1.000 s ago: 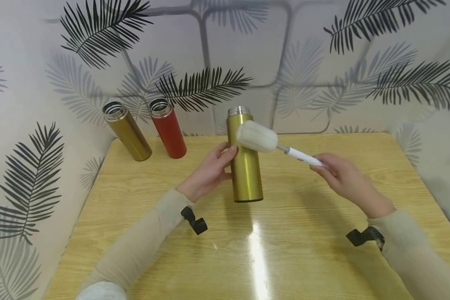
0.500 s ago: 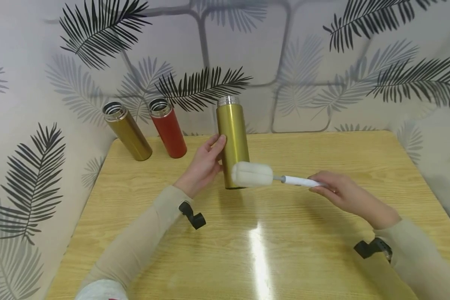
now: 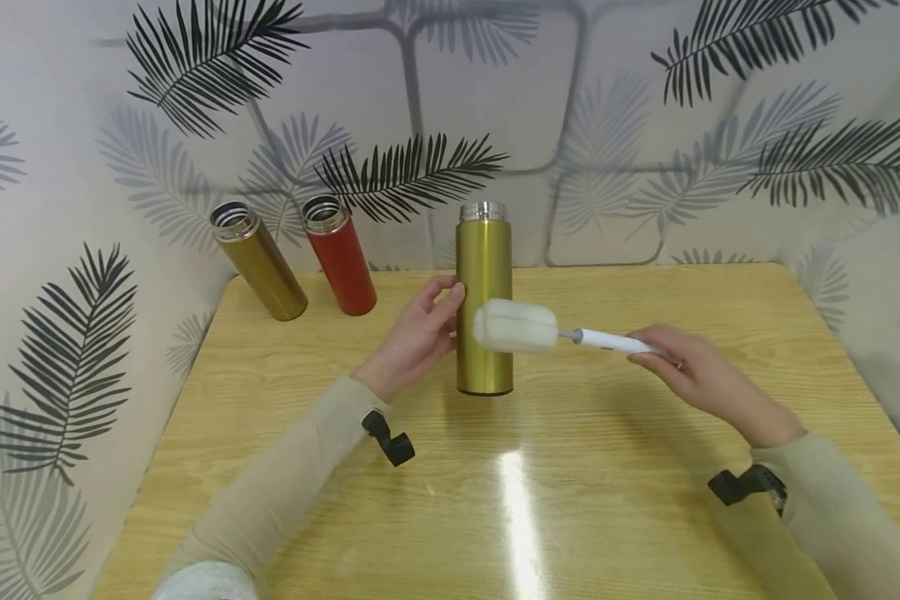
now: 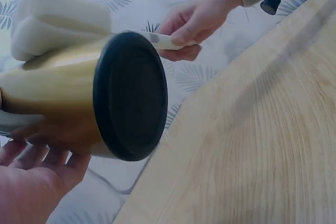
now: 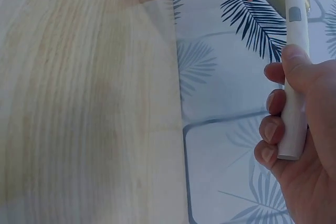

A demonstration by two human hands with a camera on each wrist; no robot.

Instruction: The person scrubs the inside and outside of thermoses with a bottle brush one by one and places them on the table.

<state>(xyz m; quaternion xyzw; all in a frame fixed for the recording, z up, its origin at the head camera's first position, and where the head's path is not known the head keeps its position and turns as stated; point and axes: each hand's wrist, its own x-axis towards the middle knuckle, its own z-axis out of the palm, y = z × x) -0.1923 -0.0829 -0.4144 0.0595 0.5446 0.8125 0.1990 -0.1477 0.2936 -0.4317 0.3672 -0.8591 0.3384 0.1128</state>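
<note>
My left hand [image 3: 418, 333] grips a gold thermos bottle [image 3: 483, 258] by its left side, thumb on the front. The bottle is held upright above the table, its steel neck bare of a lid and its dark base [image 4: 132, 95] showing in the left wrist view. In my right hand [image 3: 693, 367] is the white handle [image 5: 296, 32] of a bottle brush, the fingers curled round it. The brush's white sponge head [image 3: 516, 326] lies across the front of the bottle's lower half, seemingly against its outer wall.
Toward the back left of the wooden table [image 3: 330, 517] stand a second, darker gold bottle [image 3: 262, 271] and a red bottle [image 3: 341, 267], both with open mouths. A leaf-patterned wall [image 3: 487, 108] rises directly behind the table.
The sponge head has gone down along the bottle and then partway up again. The bottle has shifted left and up, then back right and down, and now stands straighter.
</note>
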